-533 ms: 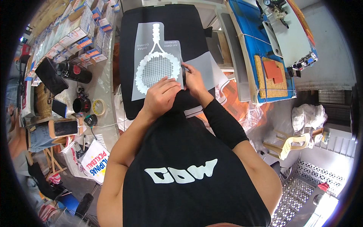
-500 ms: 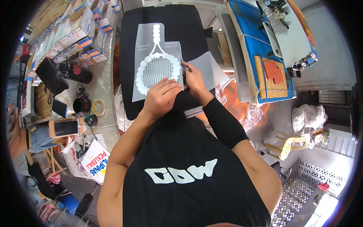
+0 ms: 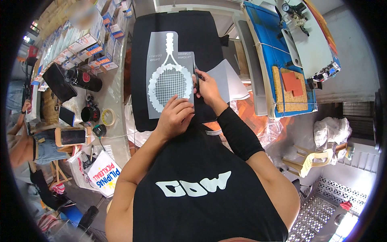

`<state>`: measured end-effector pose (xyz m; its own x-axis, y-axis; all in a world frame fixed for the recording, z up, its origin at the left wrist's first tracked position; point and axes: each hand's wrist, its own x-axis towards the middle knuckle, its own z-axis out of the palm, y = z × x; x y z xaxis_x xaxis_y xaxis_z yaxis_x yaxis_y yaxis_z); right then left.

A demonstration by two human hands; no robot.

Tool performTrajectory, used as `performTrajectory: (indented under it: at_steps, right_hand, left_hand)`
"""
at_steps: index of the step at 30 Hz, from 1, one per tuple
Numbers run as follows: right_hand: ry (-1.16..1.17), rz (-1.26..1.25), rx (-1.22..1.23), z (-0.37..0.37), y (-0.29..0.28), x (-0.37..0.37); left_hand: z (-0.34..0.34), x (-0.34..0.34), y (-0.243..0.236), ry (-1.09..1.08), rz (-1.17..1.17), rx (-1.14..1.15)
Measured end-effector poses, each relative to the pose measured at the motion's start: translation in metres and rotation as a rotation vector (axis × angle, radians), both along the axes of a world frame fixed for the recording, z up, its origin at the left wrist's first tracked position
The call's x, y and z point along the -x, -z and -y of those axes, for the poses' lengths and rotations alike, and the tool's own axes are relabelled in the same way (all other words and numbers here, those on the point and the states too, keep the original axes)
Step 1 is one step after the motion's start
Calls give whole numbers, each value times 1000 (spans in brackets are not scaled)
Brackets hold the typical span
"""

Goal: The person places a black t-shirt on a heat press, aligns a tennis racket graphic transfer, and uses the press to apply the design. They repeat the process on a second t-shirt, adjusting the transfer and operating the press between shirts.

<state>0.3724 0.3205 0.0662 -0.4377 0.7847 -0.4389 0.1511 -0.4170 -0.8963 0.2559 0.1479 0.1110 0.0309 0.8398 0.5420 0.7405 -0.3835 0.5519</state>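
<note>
A translucent film [image 3: 155, 97] with a white racket print lies on a black cloth-covered board [image 3: 189, 28] in front of me. My left hand [image 3: 175, 117] rests on the film's near right part, fingers extended over the lower edge of the racket head; its thumb is partly hidden. At the film's right edge, my right hand [image 3: 207, 88] grips a pair of scissors [image 3: 197, 78] by dark handles, blades pointing away from me along that edge. Part of the handles is hidden by the fingers. The film has a notch at its upper right.
A pale sheet [image 3: 227, 82] pokes out right of the board. On the left table stand boxes [image 3: 86, 38], a black bottle [image 3: 86, 80], a tape roll [image 3: 108, 117] and phones. A blue-covered bench [image 3: 262, 52] flanks the right. Another person [image 3: 22, 147] is at far left.
The view has shifted, so the board and film appear slightly lower. My right hand has turned a little, and the scissors show more clearly. The left hand keeps its place on the film.
</note>
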Motion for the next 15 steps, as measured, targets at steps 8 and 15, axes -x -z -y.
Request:
performTrajectory:
  at_steps: [8,15]
  right_hand:
    - [-52,-239,-113,-3,48,-11]
    - [-263,-11,8,-64,41,-4]
  left_hand:
    - [-163,-25,-13,-49,-338,410]
    - [-216,-53,3,48,-516,1116]
